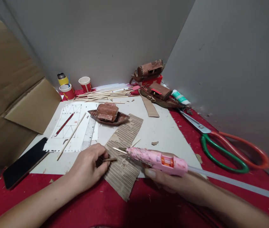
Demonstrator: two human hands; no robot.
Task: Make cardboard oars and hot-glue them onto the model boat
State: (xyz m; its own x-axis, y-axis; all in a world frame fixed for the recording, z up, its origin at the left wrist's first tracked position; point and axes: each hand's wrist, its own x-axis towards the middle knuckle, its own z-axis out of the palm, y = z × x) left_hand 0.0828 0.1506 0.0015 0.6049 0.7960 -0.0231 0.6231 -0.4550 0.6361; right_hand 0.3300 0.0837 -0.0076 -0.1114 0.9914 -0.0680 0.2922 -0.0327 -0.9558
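Note:
My right hand [160,179] is closed around a pink glue gun [153,160], whose nozzle points left. A clear glue stick [234,179] runs out of its back end. My left hand [93,161] pinches a small brown strip [110,160] between thumb and fingers, just left of the nozzle. Under both lies a strip of corrugated cardboard [122,174] with its ridges showing. Thin light sticks [119,150] lie by the nozzle. A small brown model boat [107,114] with a rounded roof sits at the cardboard's far end.
Large scissors [203,128] with green and orange handles lie at the right. Two model boats [158,91] stand behind. Wooden sticks [110,94] and paper cups [85,84] line the back. A phone [25,163], drawing sheet [63,136], pencil [64,125] and ruler [88,133] lie left.

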